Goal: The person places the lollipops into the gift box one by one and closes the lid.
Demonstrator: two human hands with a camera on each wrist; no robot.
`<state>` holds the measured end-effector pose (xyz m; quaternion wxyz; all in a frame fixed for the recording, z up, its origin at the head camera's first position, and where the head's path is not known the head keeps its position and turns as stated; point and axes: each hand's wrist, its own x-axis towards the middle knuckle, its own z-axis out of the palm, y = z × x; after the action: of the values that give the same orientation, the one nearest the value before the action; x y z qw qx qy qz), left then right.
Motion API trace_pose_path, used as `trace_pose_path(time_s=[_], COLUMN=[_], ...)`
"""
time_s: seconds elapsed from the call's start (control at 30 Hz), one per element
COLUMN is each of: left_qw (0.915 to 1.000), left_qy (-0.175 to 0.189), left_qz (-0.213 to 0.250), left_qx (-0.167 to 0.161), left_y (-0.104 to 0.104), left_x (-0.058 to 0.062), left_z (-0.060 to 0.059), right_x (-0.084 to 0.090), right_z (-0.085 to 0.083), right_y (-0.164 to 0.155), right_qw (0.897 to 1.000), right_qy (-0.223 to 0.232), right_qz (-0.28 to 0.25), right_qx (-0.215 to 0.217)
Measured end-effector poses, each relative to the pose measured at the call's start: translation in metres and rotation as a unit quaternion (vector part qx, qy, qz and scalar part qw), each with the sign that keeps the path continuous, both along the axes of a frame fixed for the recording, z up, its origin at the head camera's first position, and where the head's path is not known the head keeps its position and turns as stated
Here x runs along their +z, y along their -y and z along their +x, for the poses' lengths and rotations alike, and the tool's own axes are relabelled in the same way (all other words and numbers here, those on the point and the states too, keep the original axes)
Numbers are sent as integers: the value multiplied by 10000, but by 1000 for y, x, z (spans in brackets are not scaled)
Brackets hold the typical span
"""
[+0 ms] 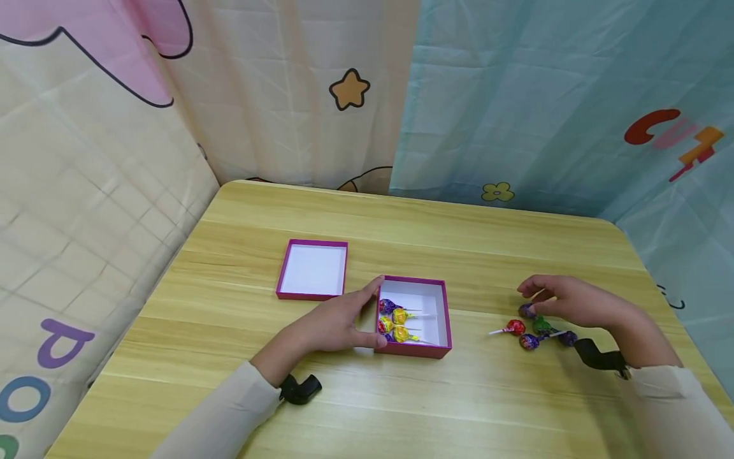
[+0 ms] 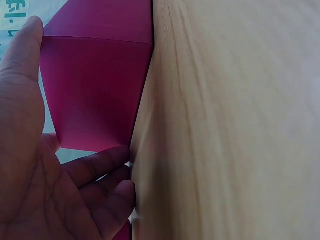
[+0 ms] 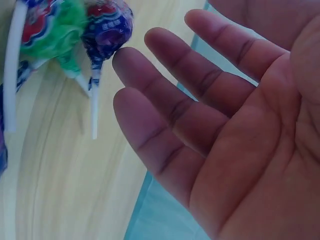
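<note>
A magenta open box [image 1: 446, 312] with a white inside holds several wrapped lollipops [image 1: 401, 317], yellow and purple, along its left part. My left hand [image 1: 335, 322] grips the box's left side, forefinger at the far corner and thumb at the near one; the left wrist view shows the magenta wall [image 2: 95, 90] beside the fingers. Over on the right, my right hand [image 1: 573, 303] is above a small group of lollipops, nearest a purple lollipop [image 1: 526, 310]. Its fingers look loosely extended in the right wrist view, near a blue-purple lollipop [image 3: 107, 30], with nothing held.
Around the right hand lie a red lollipop [image 1: 516, 327], a green lollipop [image 1: 541, 325] and more purple ones. A shallow magenta lid [image 1: 315, 271], white inside up, lies behind and left of the box. Patterned curtains [image 1: 344, 140] border the wooden table [image 1: 436, 408].
</note>
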<state>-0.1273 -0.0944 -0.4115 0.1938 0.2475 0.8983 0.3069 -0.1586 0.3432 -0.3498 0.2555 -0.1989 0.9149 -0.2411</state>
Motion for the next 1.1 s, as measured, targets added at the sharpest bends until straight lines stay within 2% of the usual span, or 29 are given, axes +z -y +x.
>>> trace_pose_path(time_s=[0.43, 0.8, 1.1], left_qw=[10000, 10000, 10000], left_qy=[9, 6, 10], left_qz=[21, -2, -5], left_qx=[25, -8, 3], left_y=[1, 0, 0], left_x=[0, -1, -1], left_z=[0, 0, -1], right_x=[-12, -16, -12], right_z=[-10, -21, -25], right_y=[-6, -7, -4], right_qw=[9994, 9989, 9978], right_qy=[-81, 141, 468], right_qz=[311, 383, 292], right_qx=[146, 245, 370])
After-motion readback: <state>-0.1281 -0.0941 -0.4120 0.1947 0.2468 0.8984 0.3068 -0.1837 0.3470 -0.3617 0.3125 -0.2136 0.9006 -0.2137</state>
